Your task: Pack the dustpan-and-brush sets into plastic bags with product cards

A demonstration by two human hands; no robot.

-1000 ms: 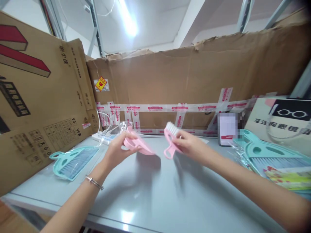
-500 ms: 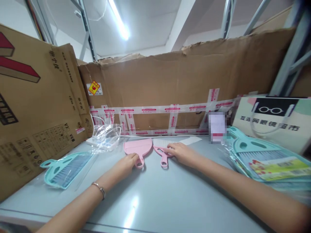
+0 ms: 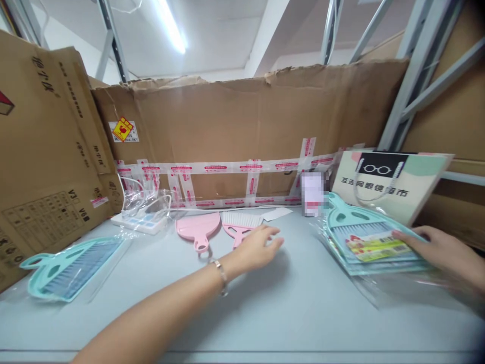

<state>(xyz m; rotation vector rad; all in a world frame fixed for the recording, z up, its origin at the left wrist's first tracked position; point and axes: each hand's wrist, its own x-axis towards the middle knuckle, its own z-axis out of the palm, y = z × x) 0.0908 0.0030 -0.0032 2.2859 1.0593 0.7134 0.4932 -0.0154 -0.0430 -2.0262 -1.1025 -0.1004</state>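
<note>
A pink dustpan (image 3: 199, 228) and a pink brush (image 3: 239, 225) lie side by side on the grey table (image 3: 265, 303), near the back. My left hand (image 3: 257, 247) hovers open just in front of the pink brush, fingers stretched toward the right, holding nothing. My right hand (image 3: 443, 250) rests on the right edge of a stack of teal dustpan sets in clear bags (image 3: 369, 242), fingers laid over the plastic.
A bagged teal dustpan and brush (image 3: 64, 270) lies at the left. A white power strip (image 3: 138, 222) and loose clear bags sit at the back left. Cardboard walls (image 3: 242, 126) surround the table. A printed paper bag (image 3: 390, 182) leans at the back right.
Both hands have let go of the pink dustpan and brush, which now lie on the table. My right hand moved right to the teal stack; my left hand shifted rightward.
</note>
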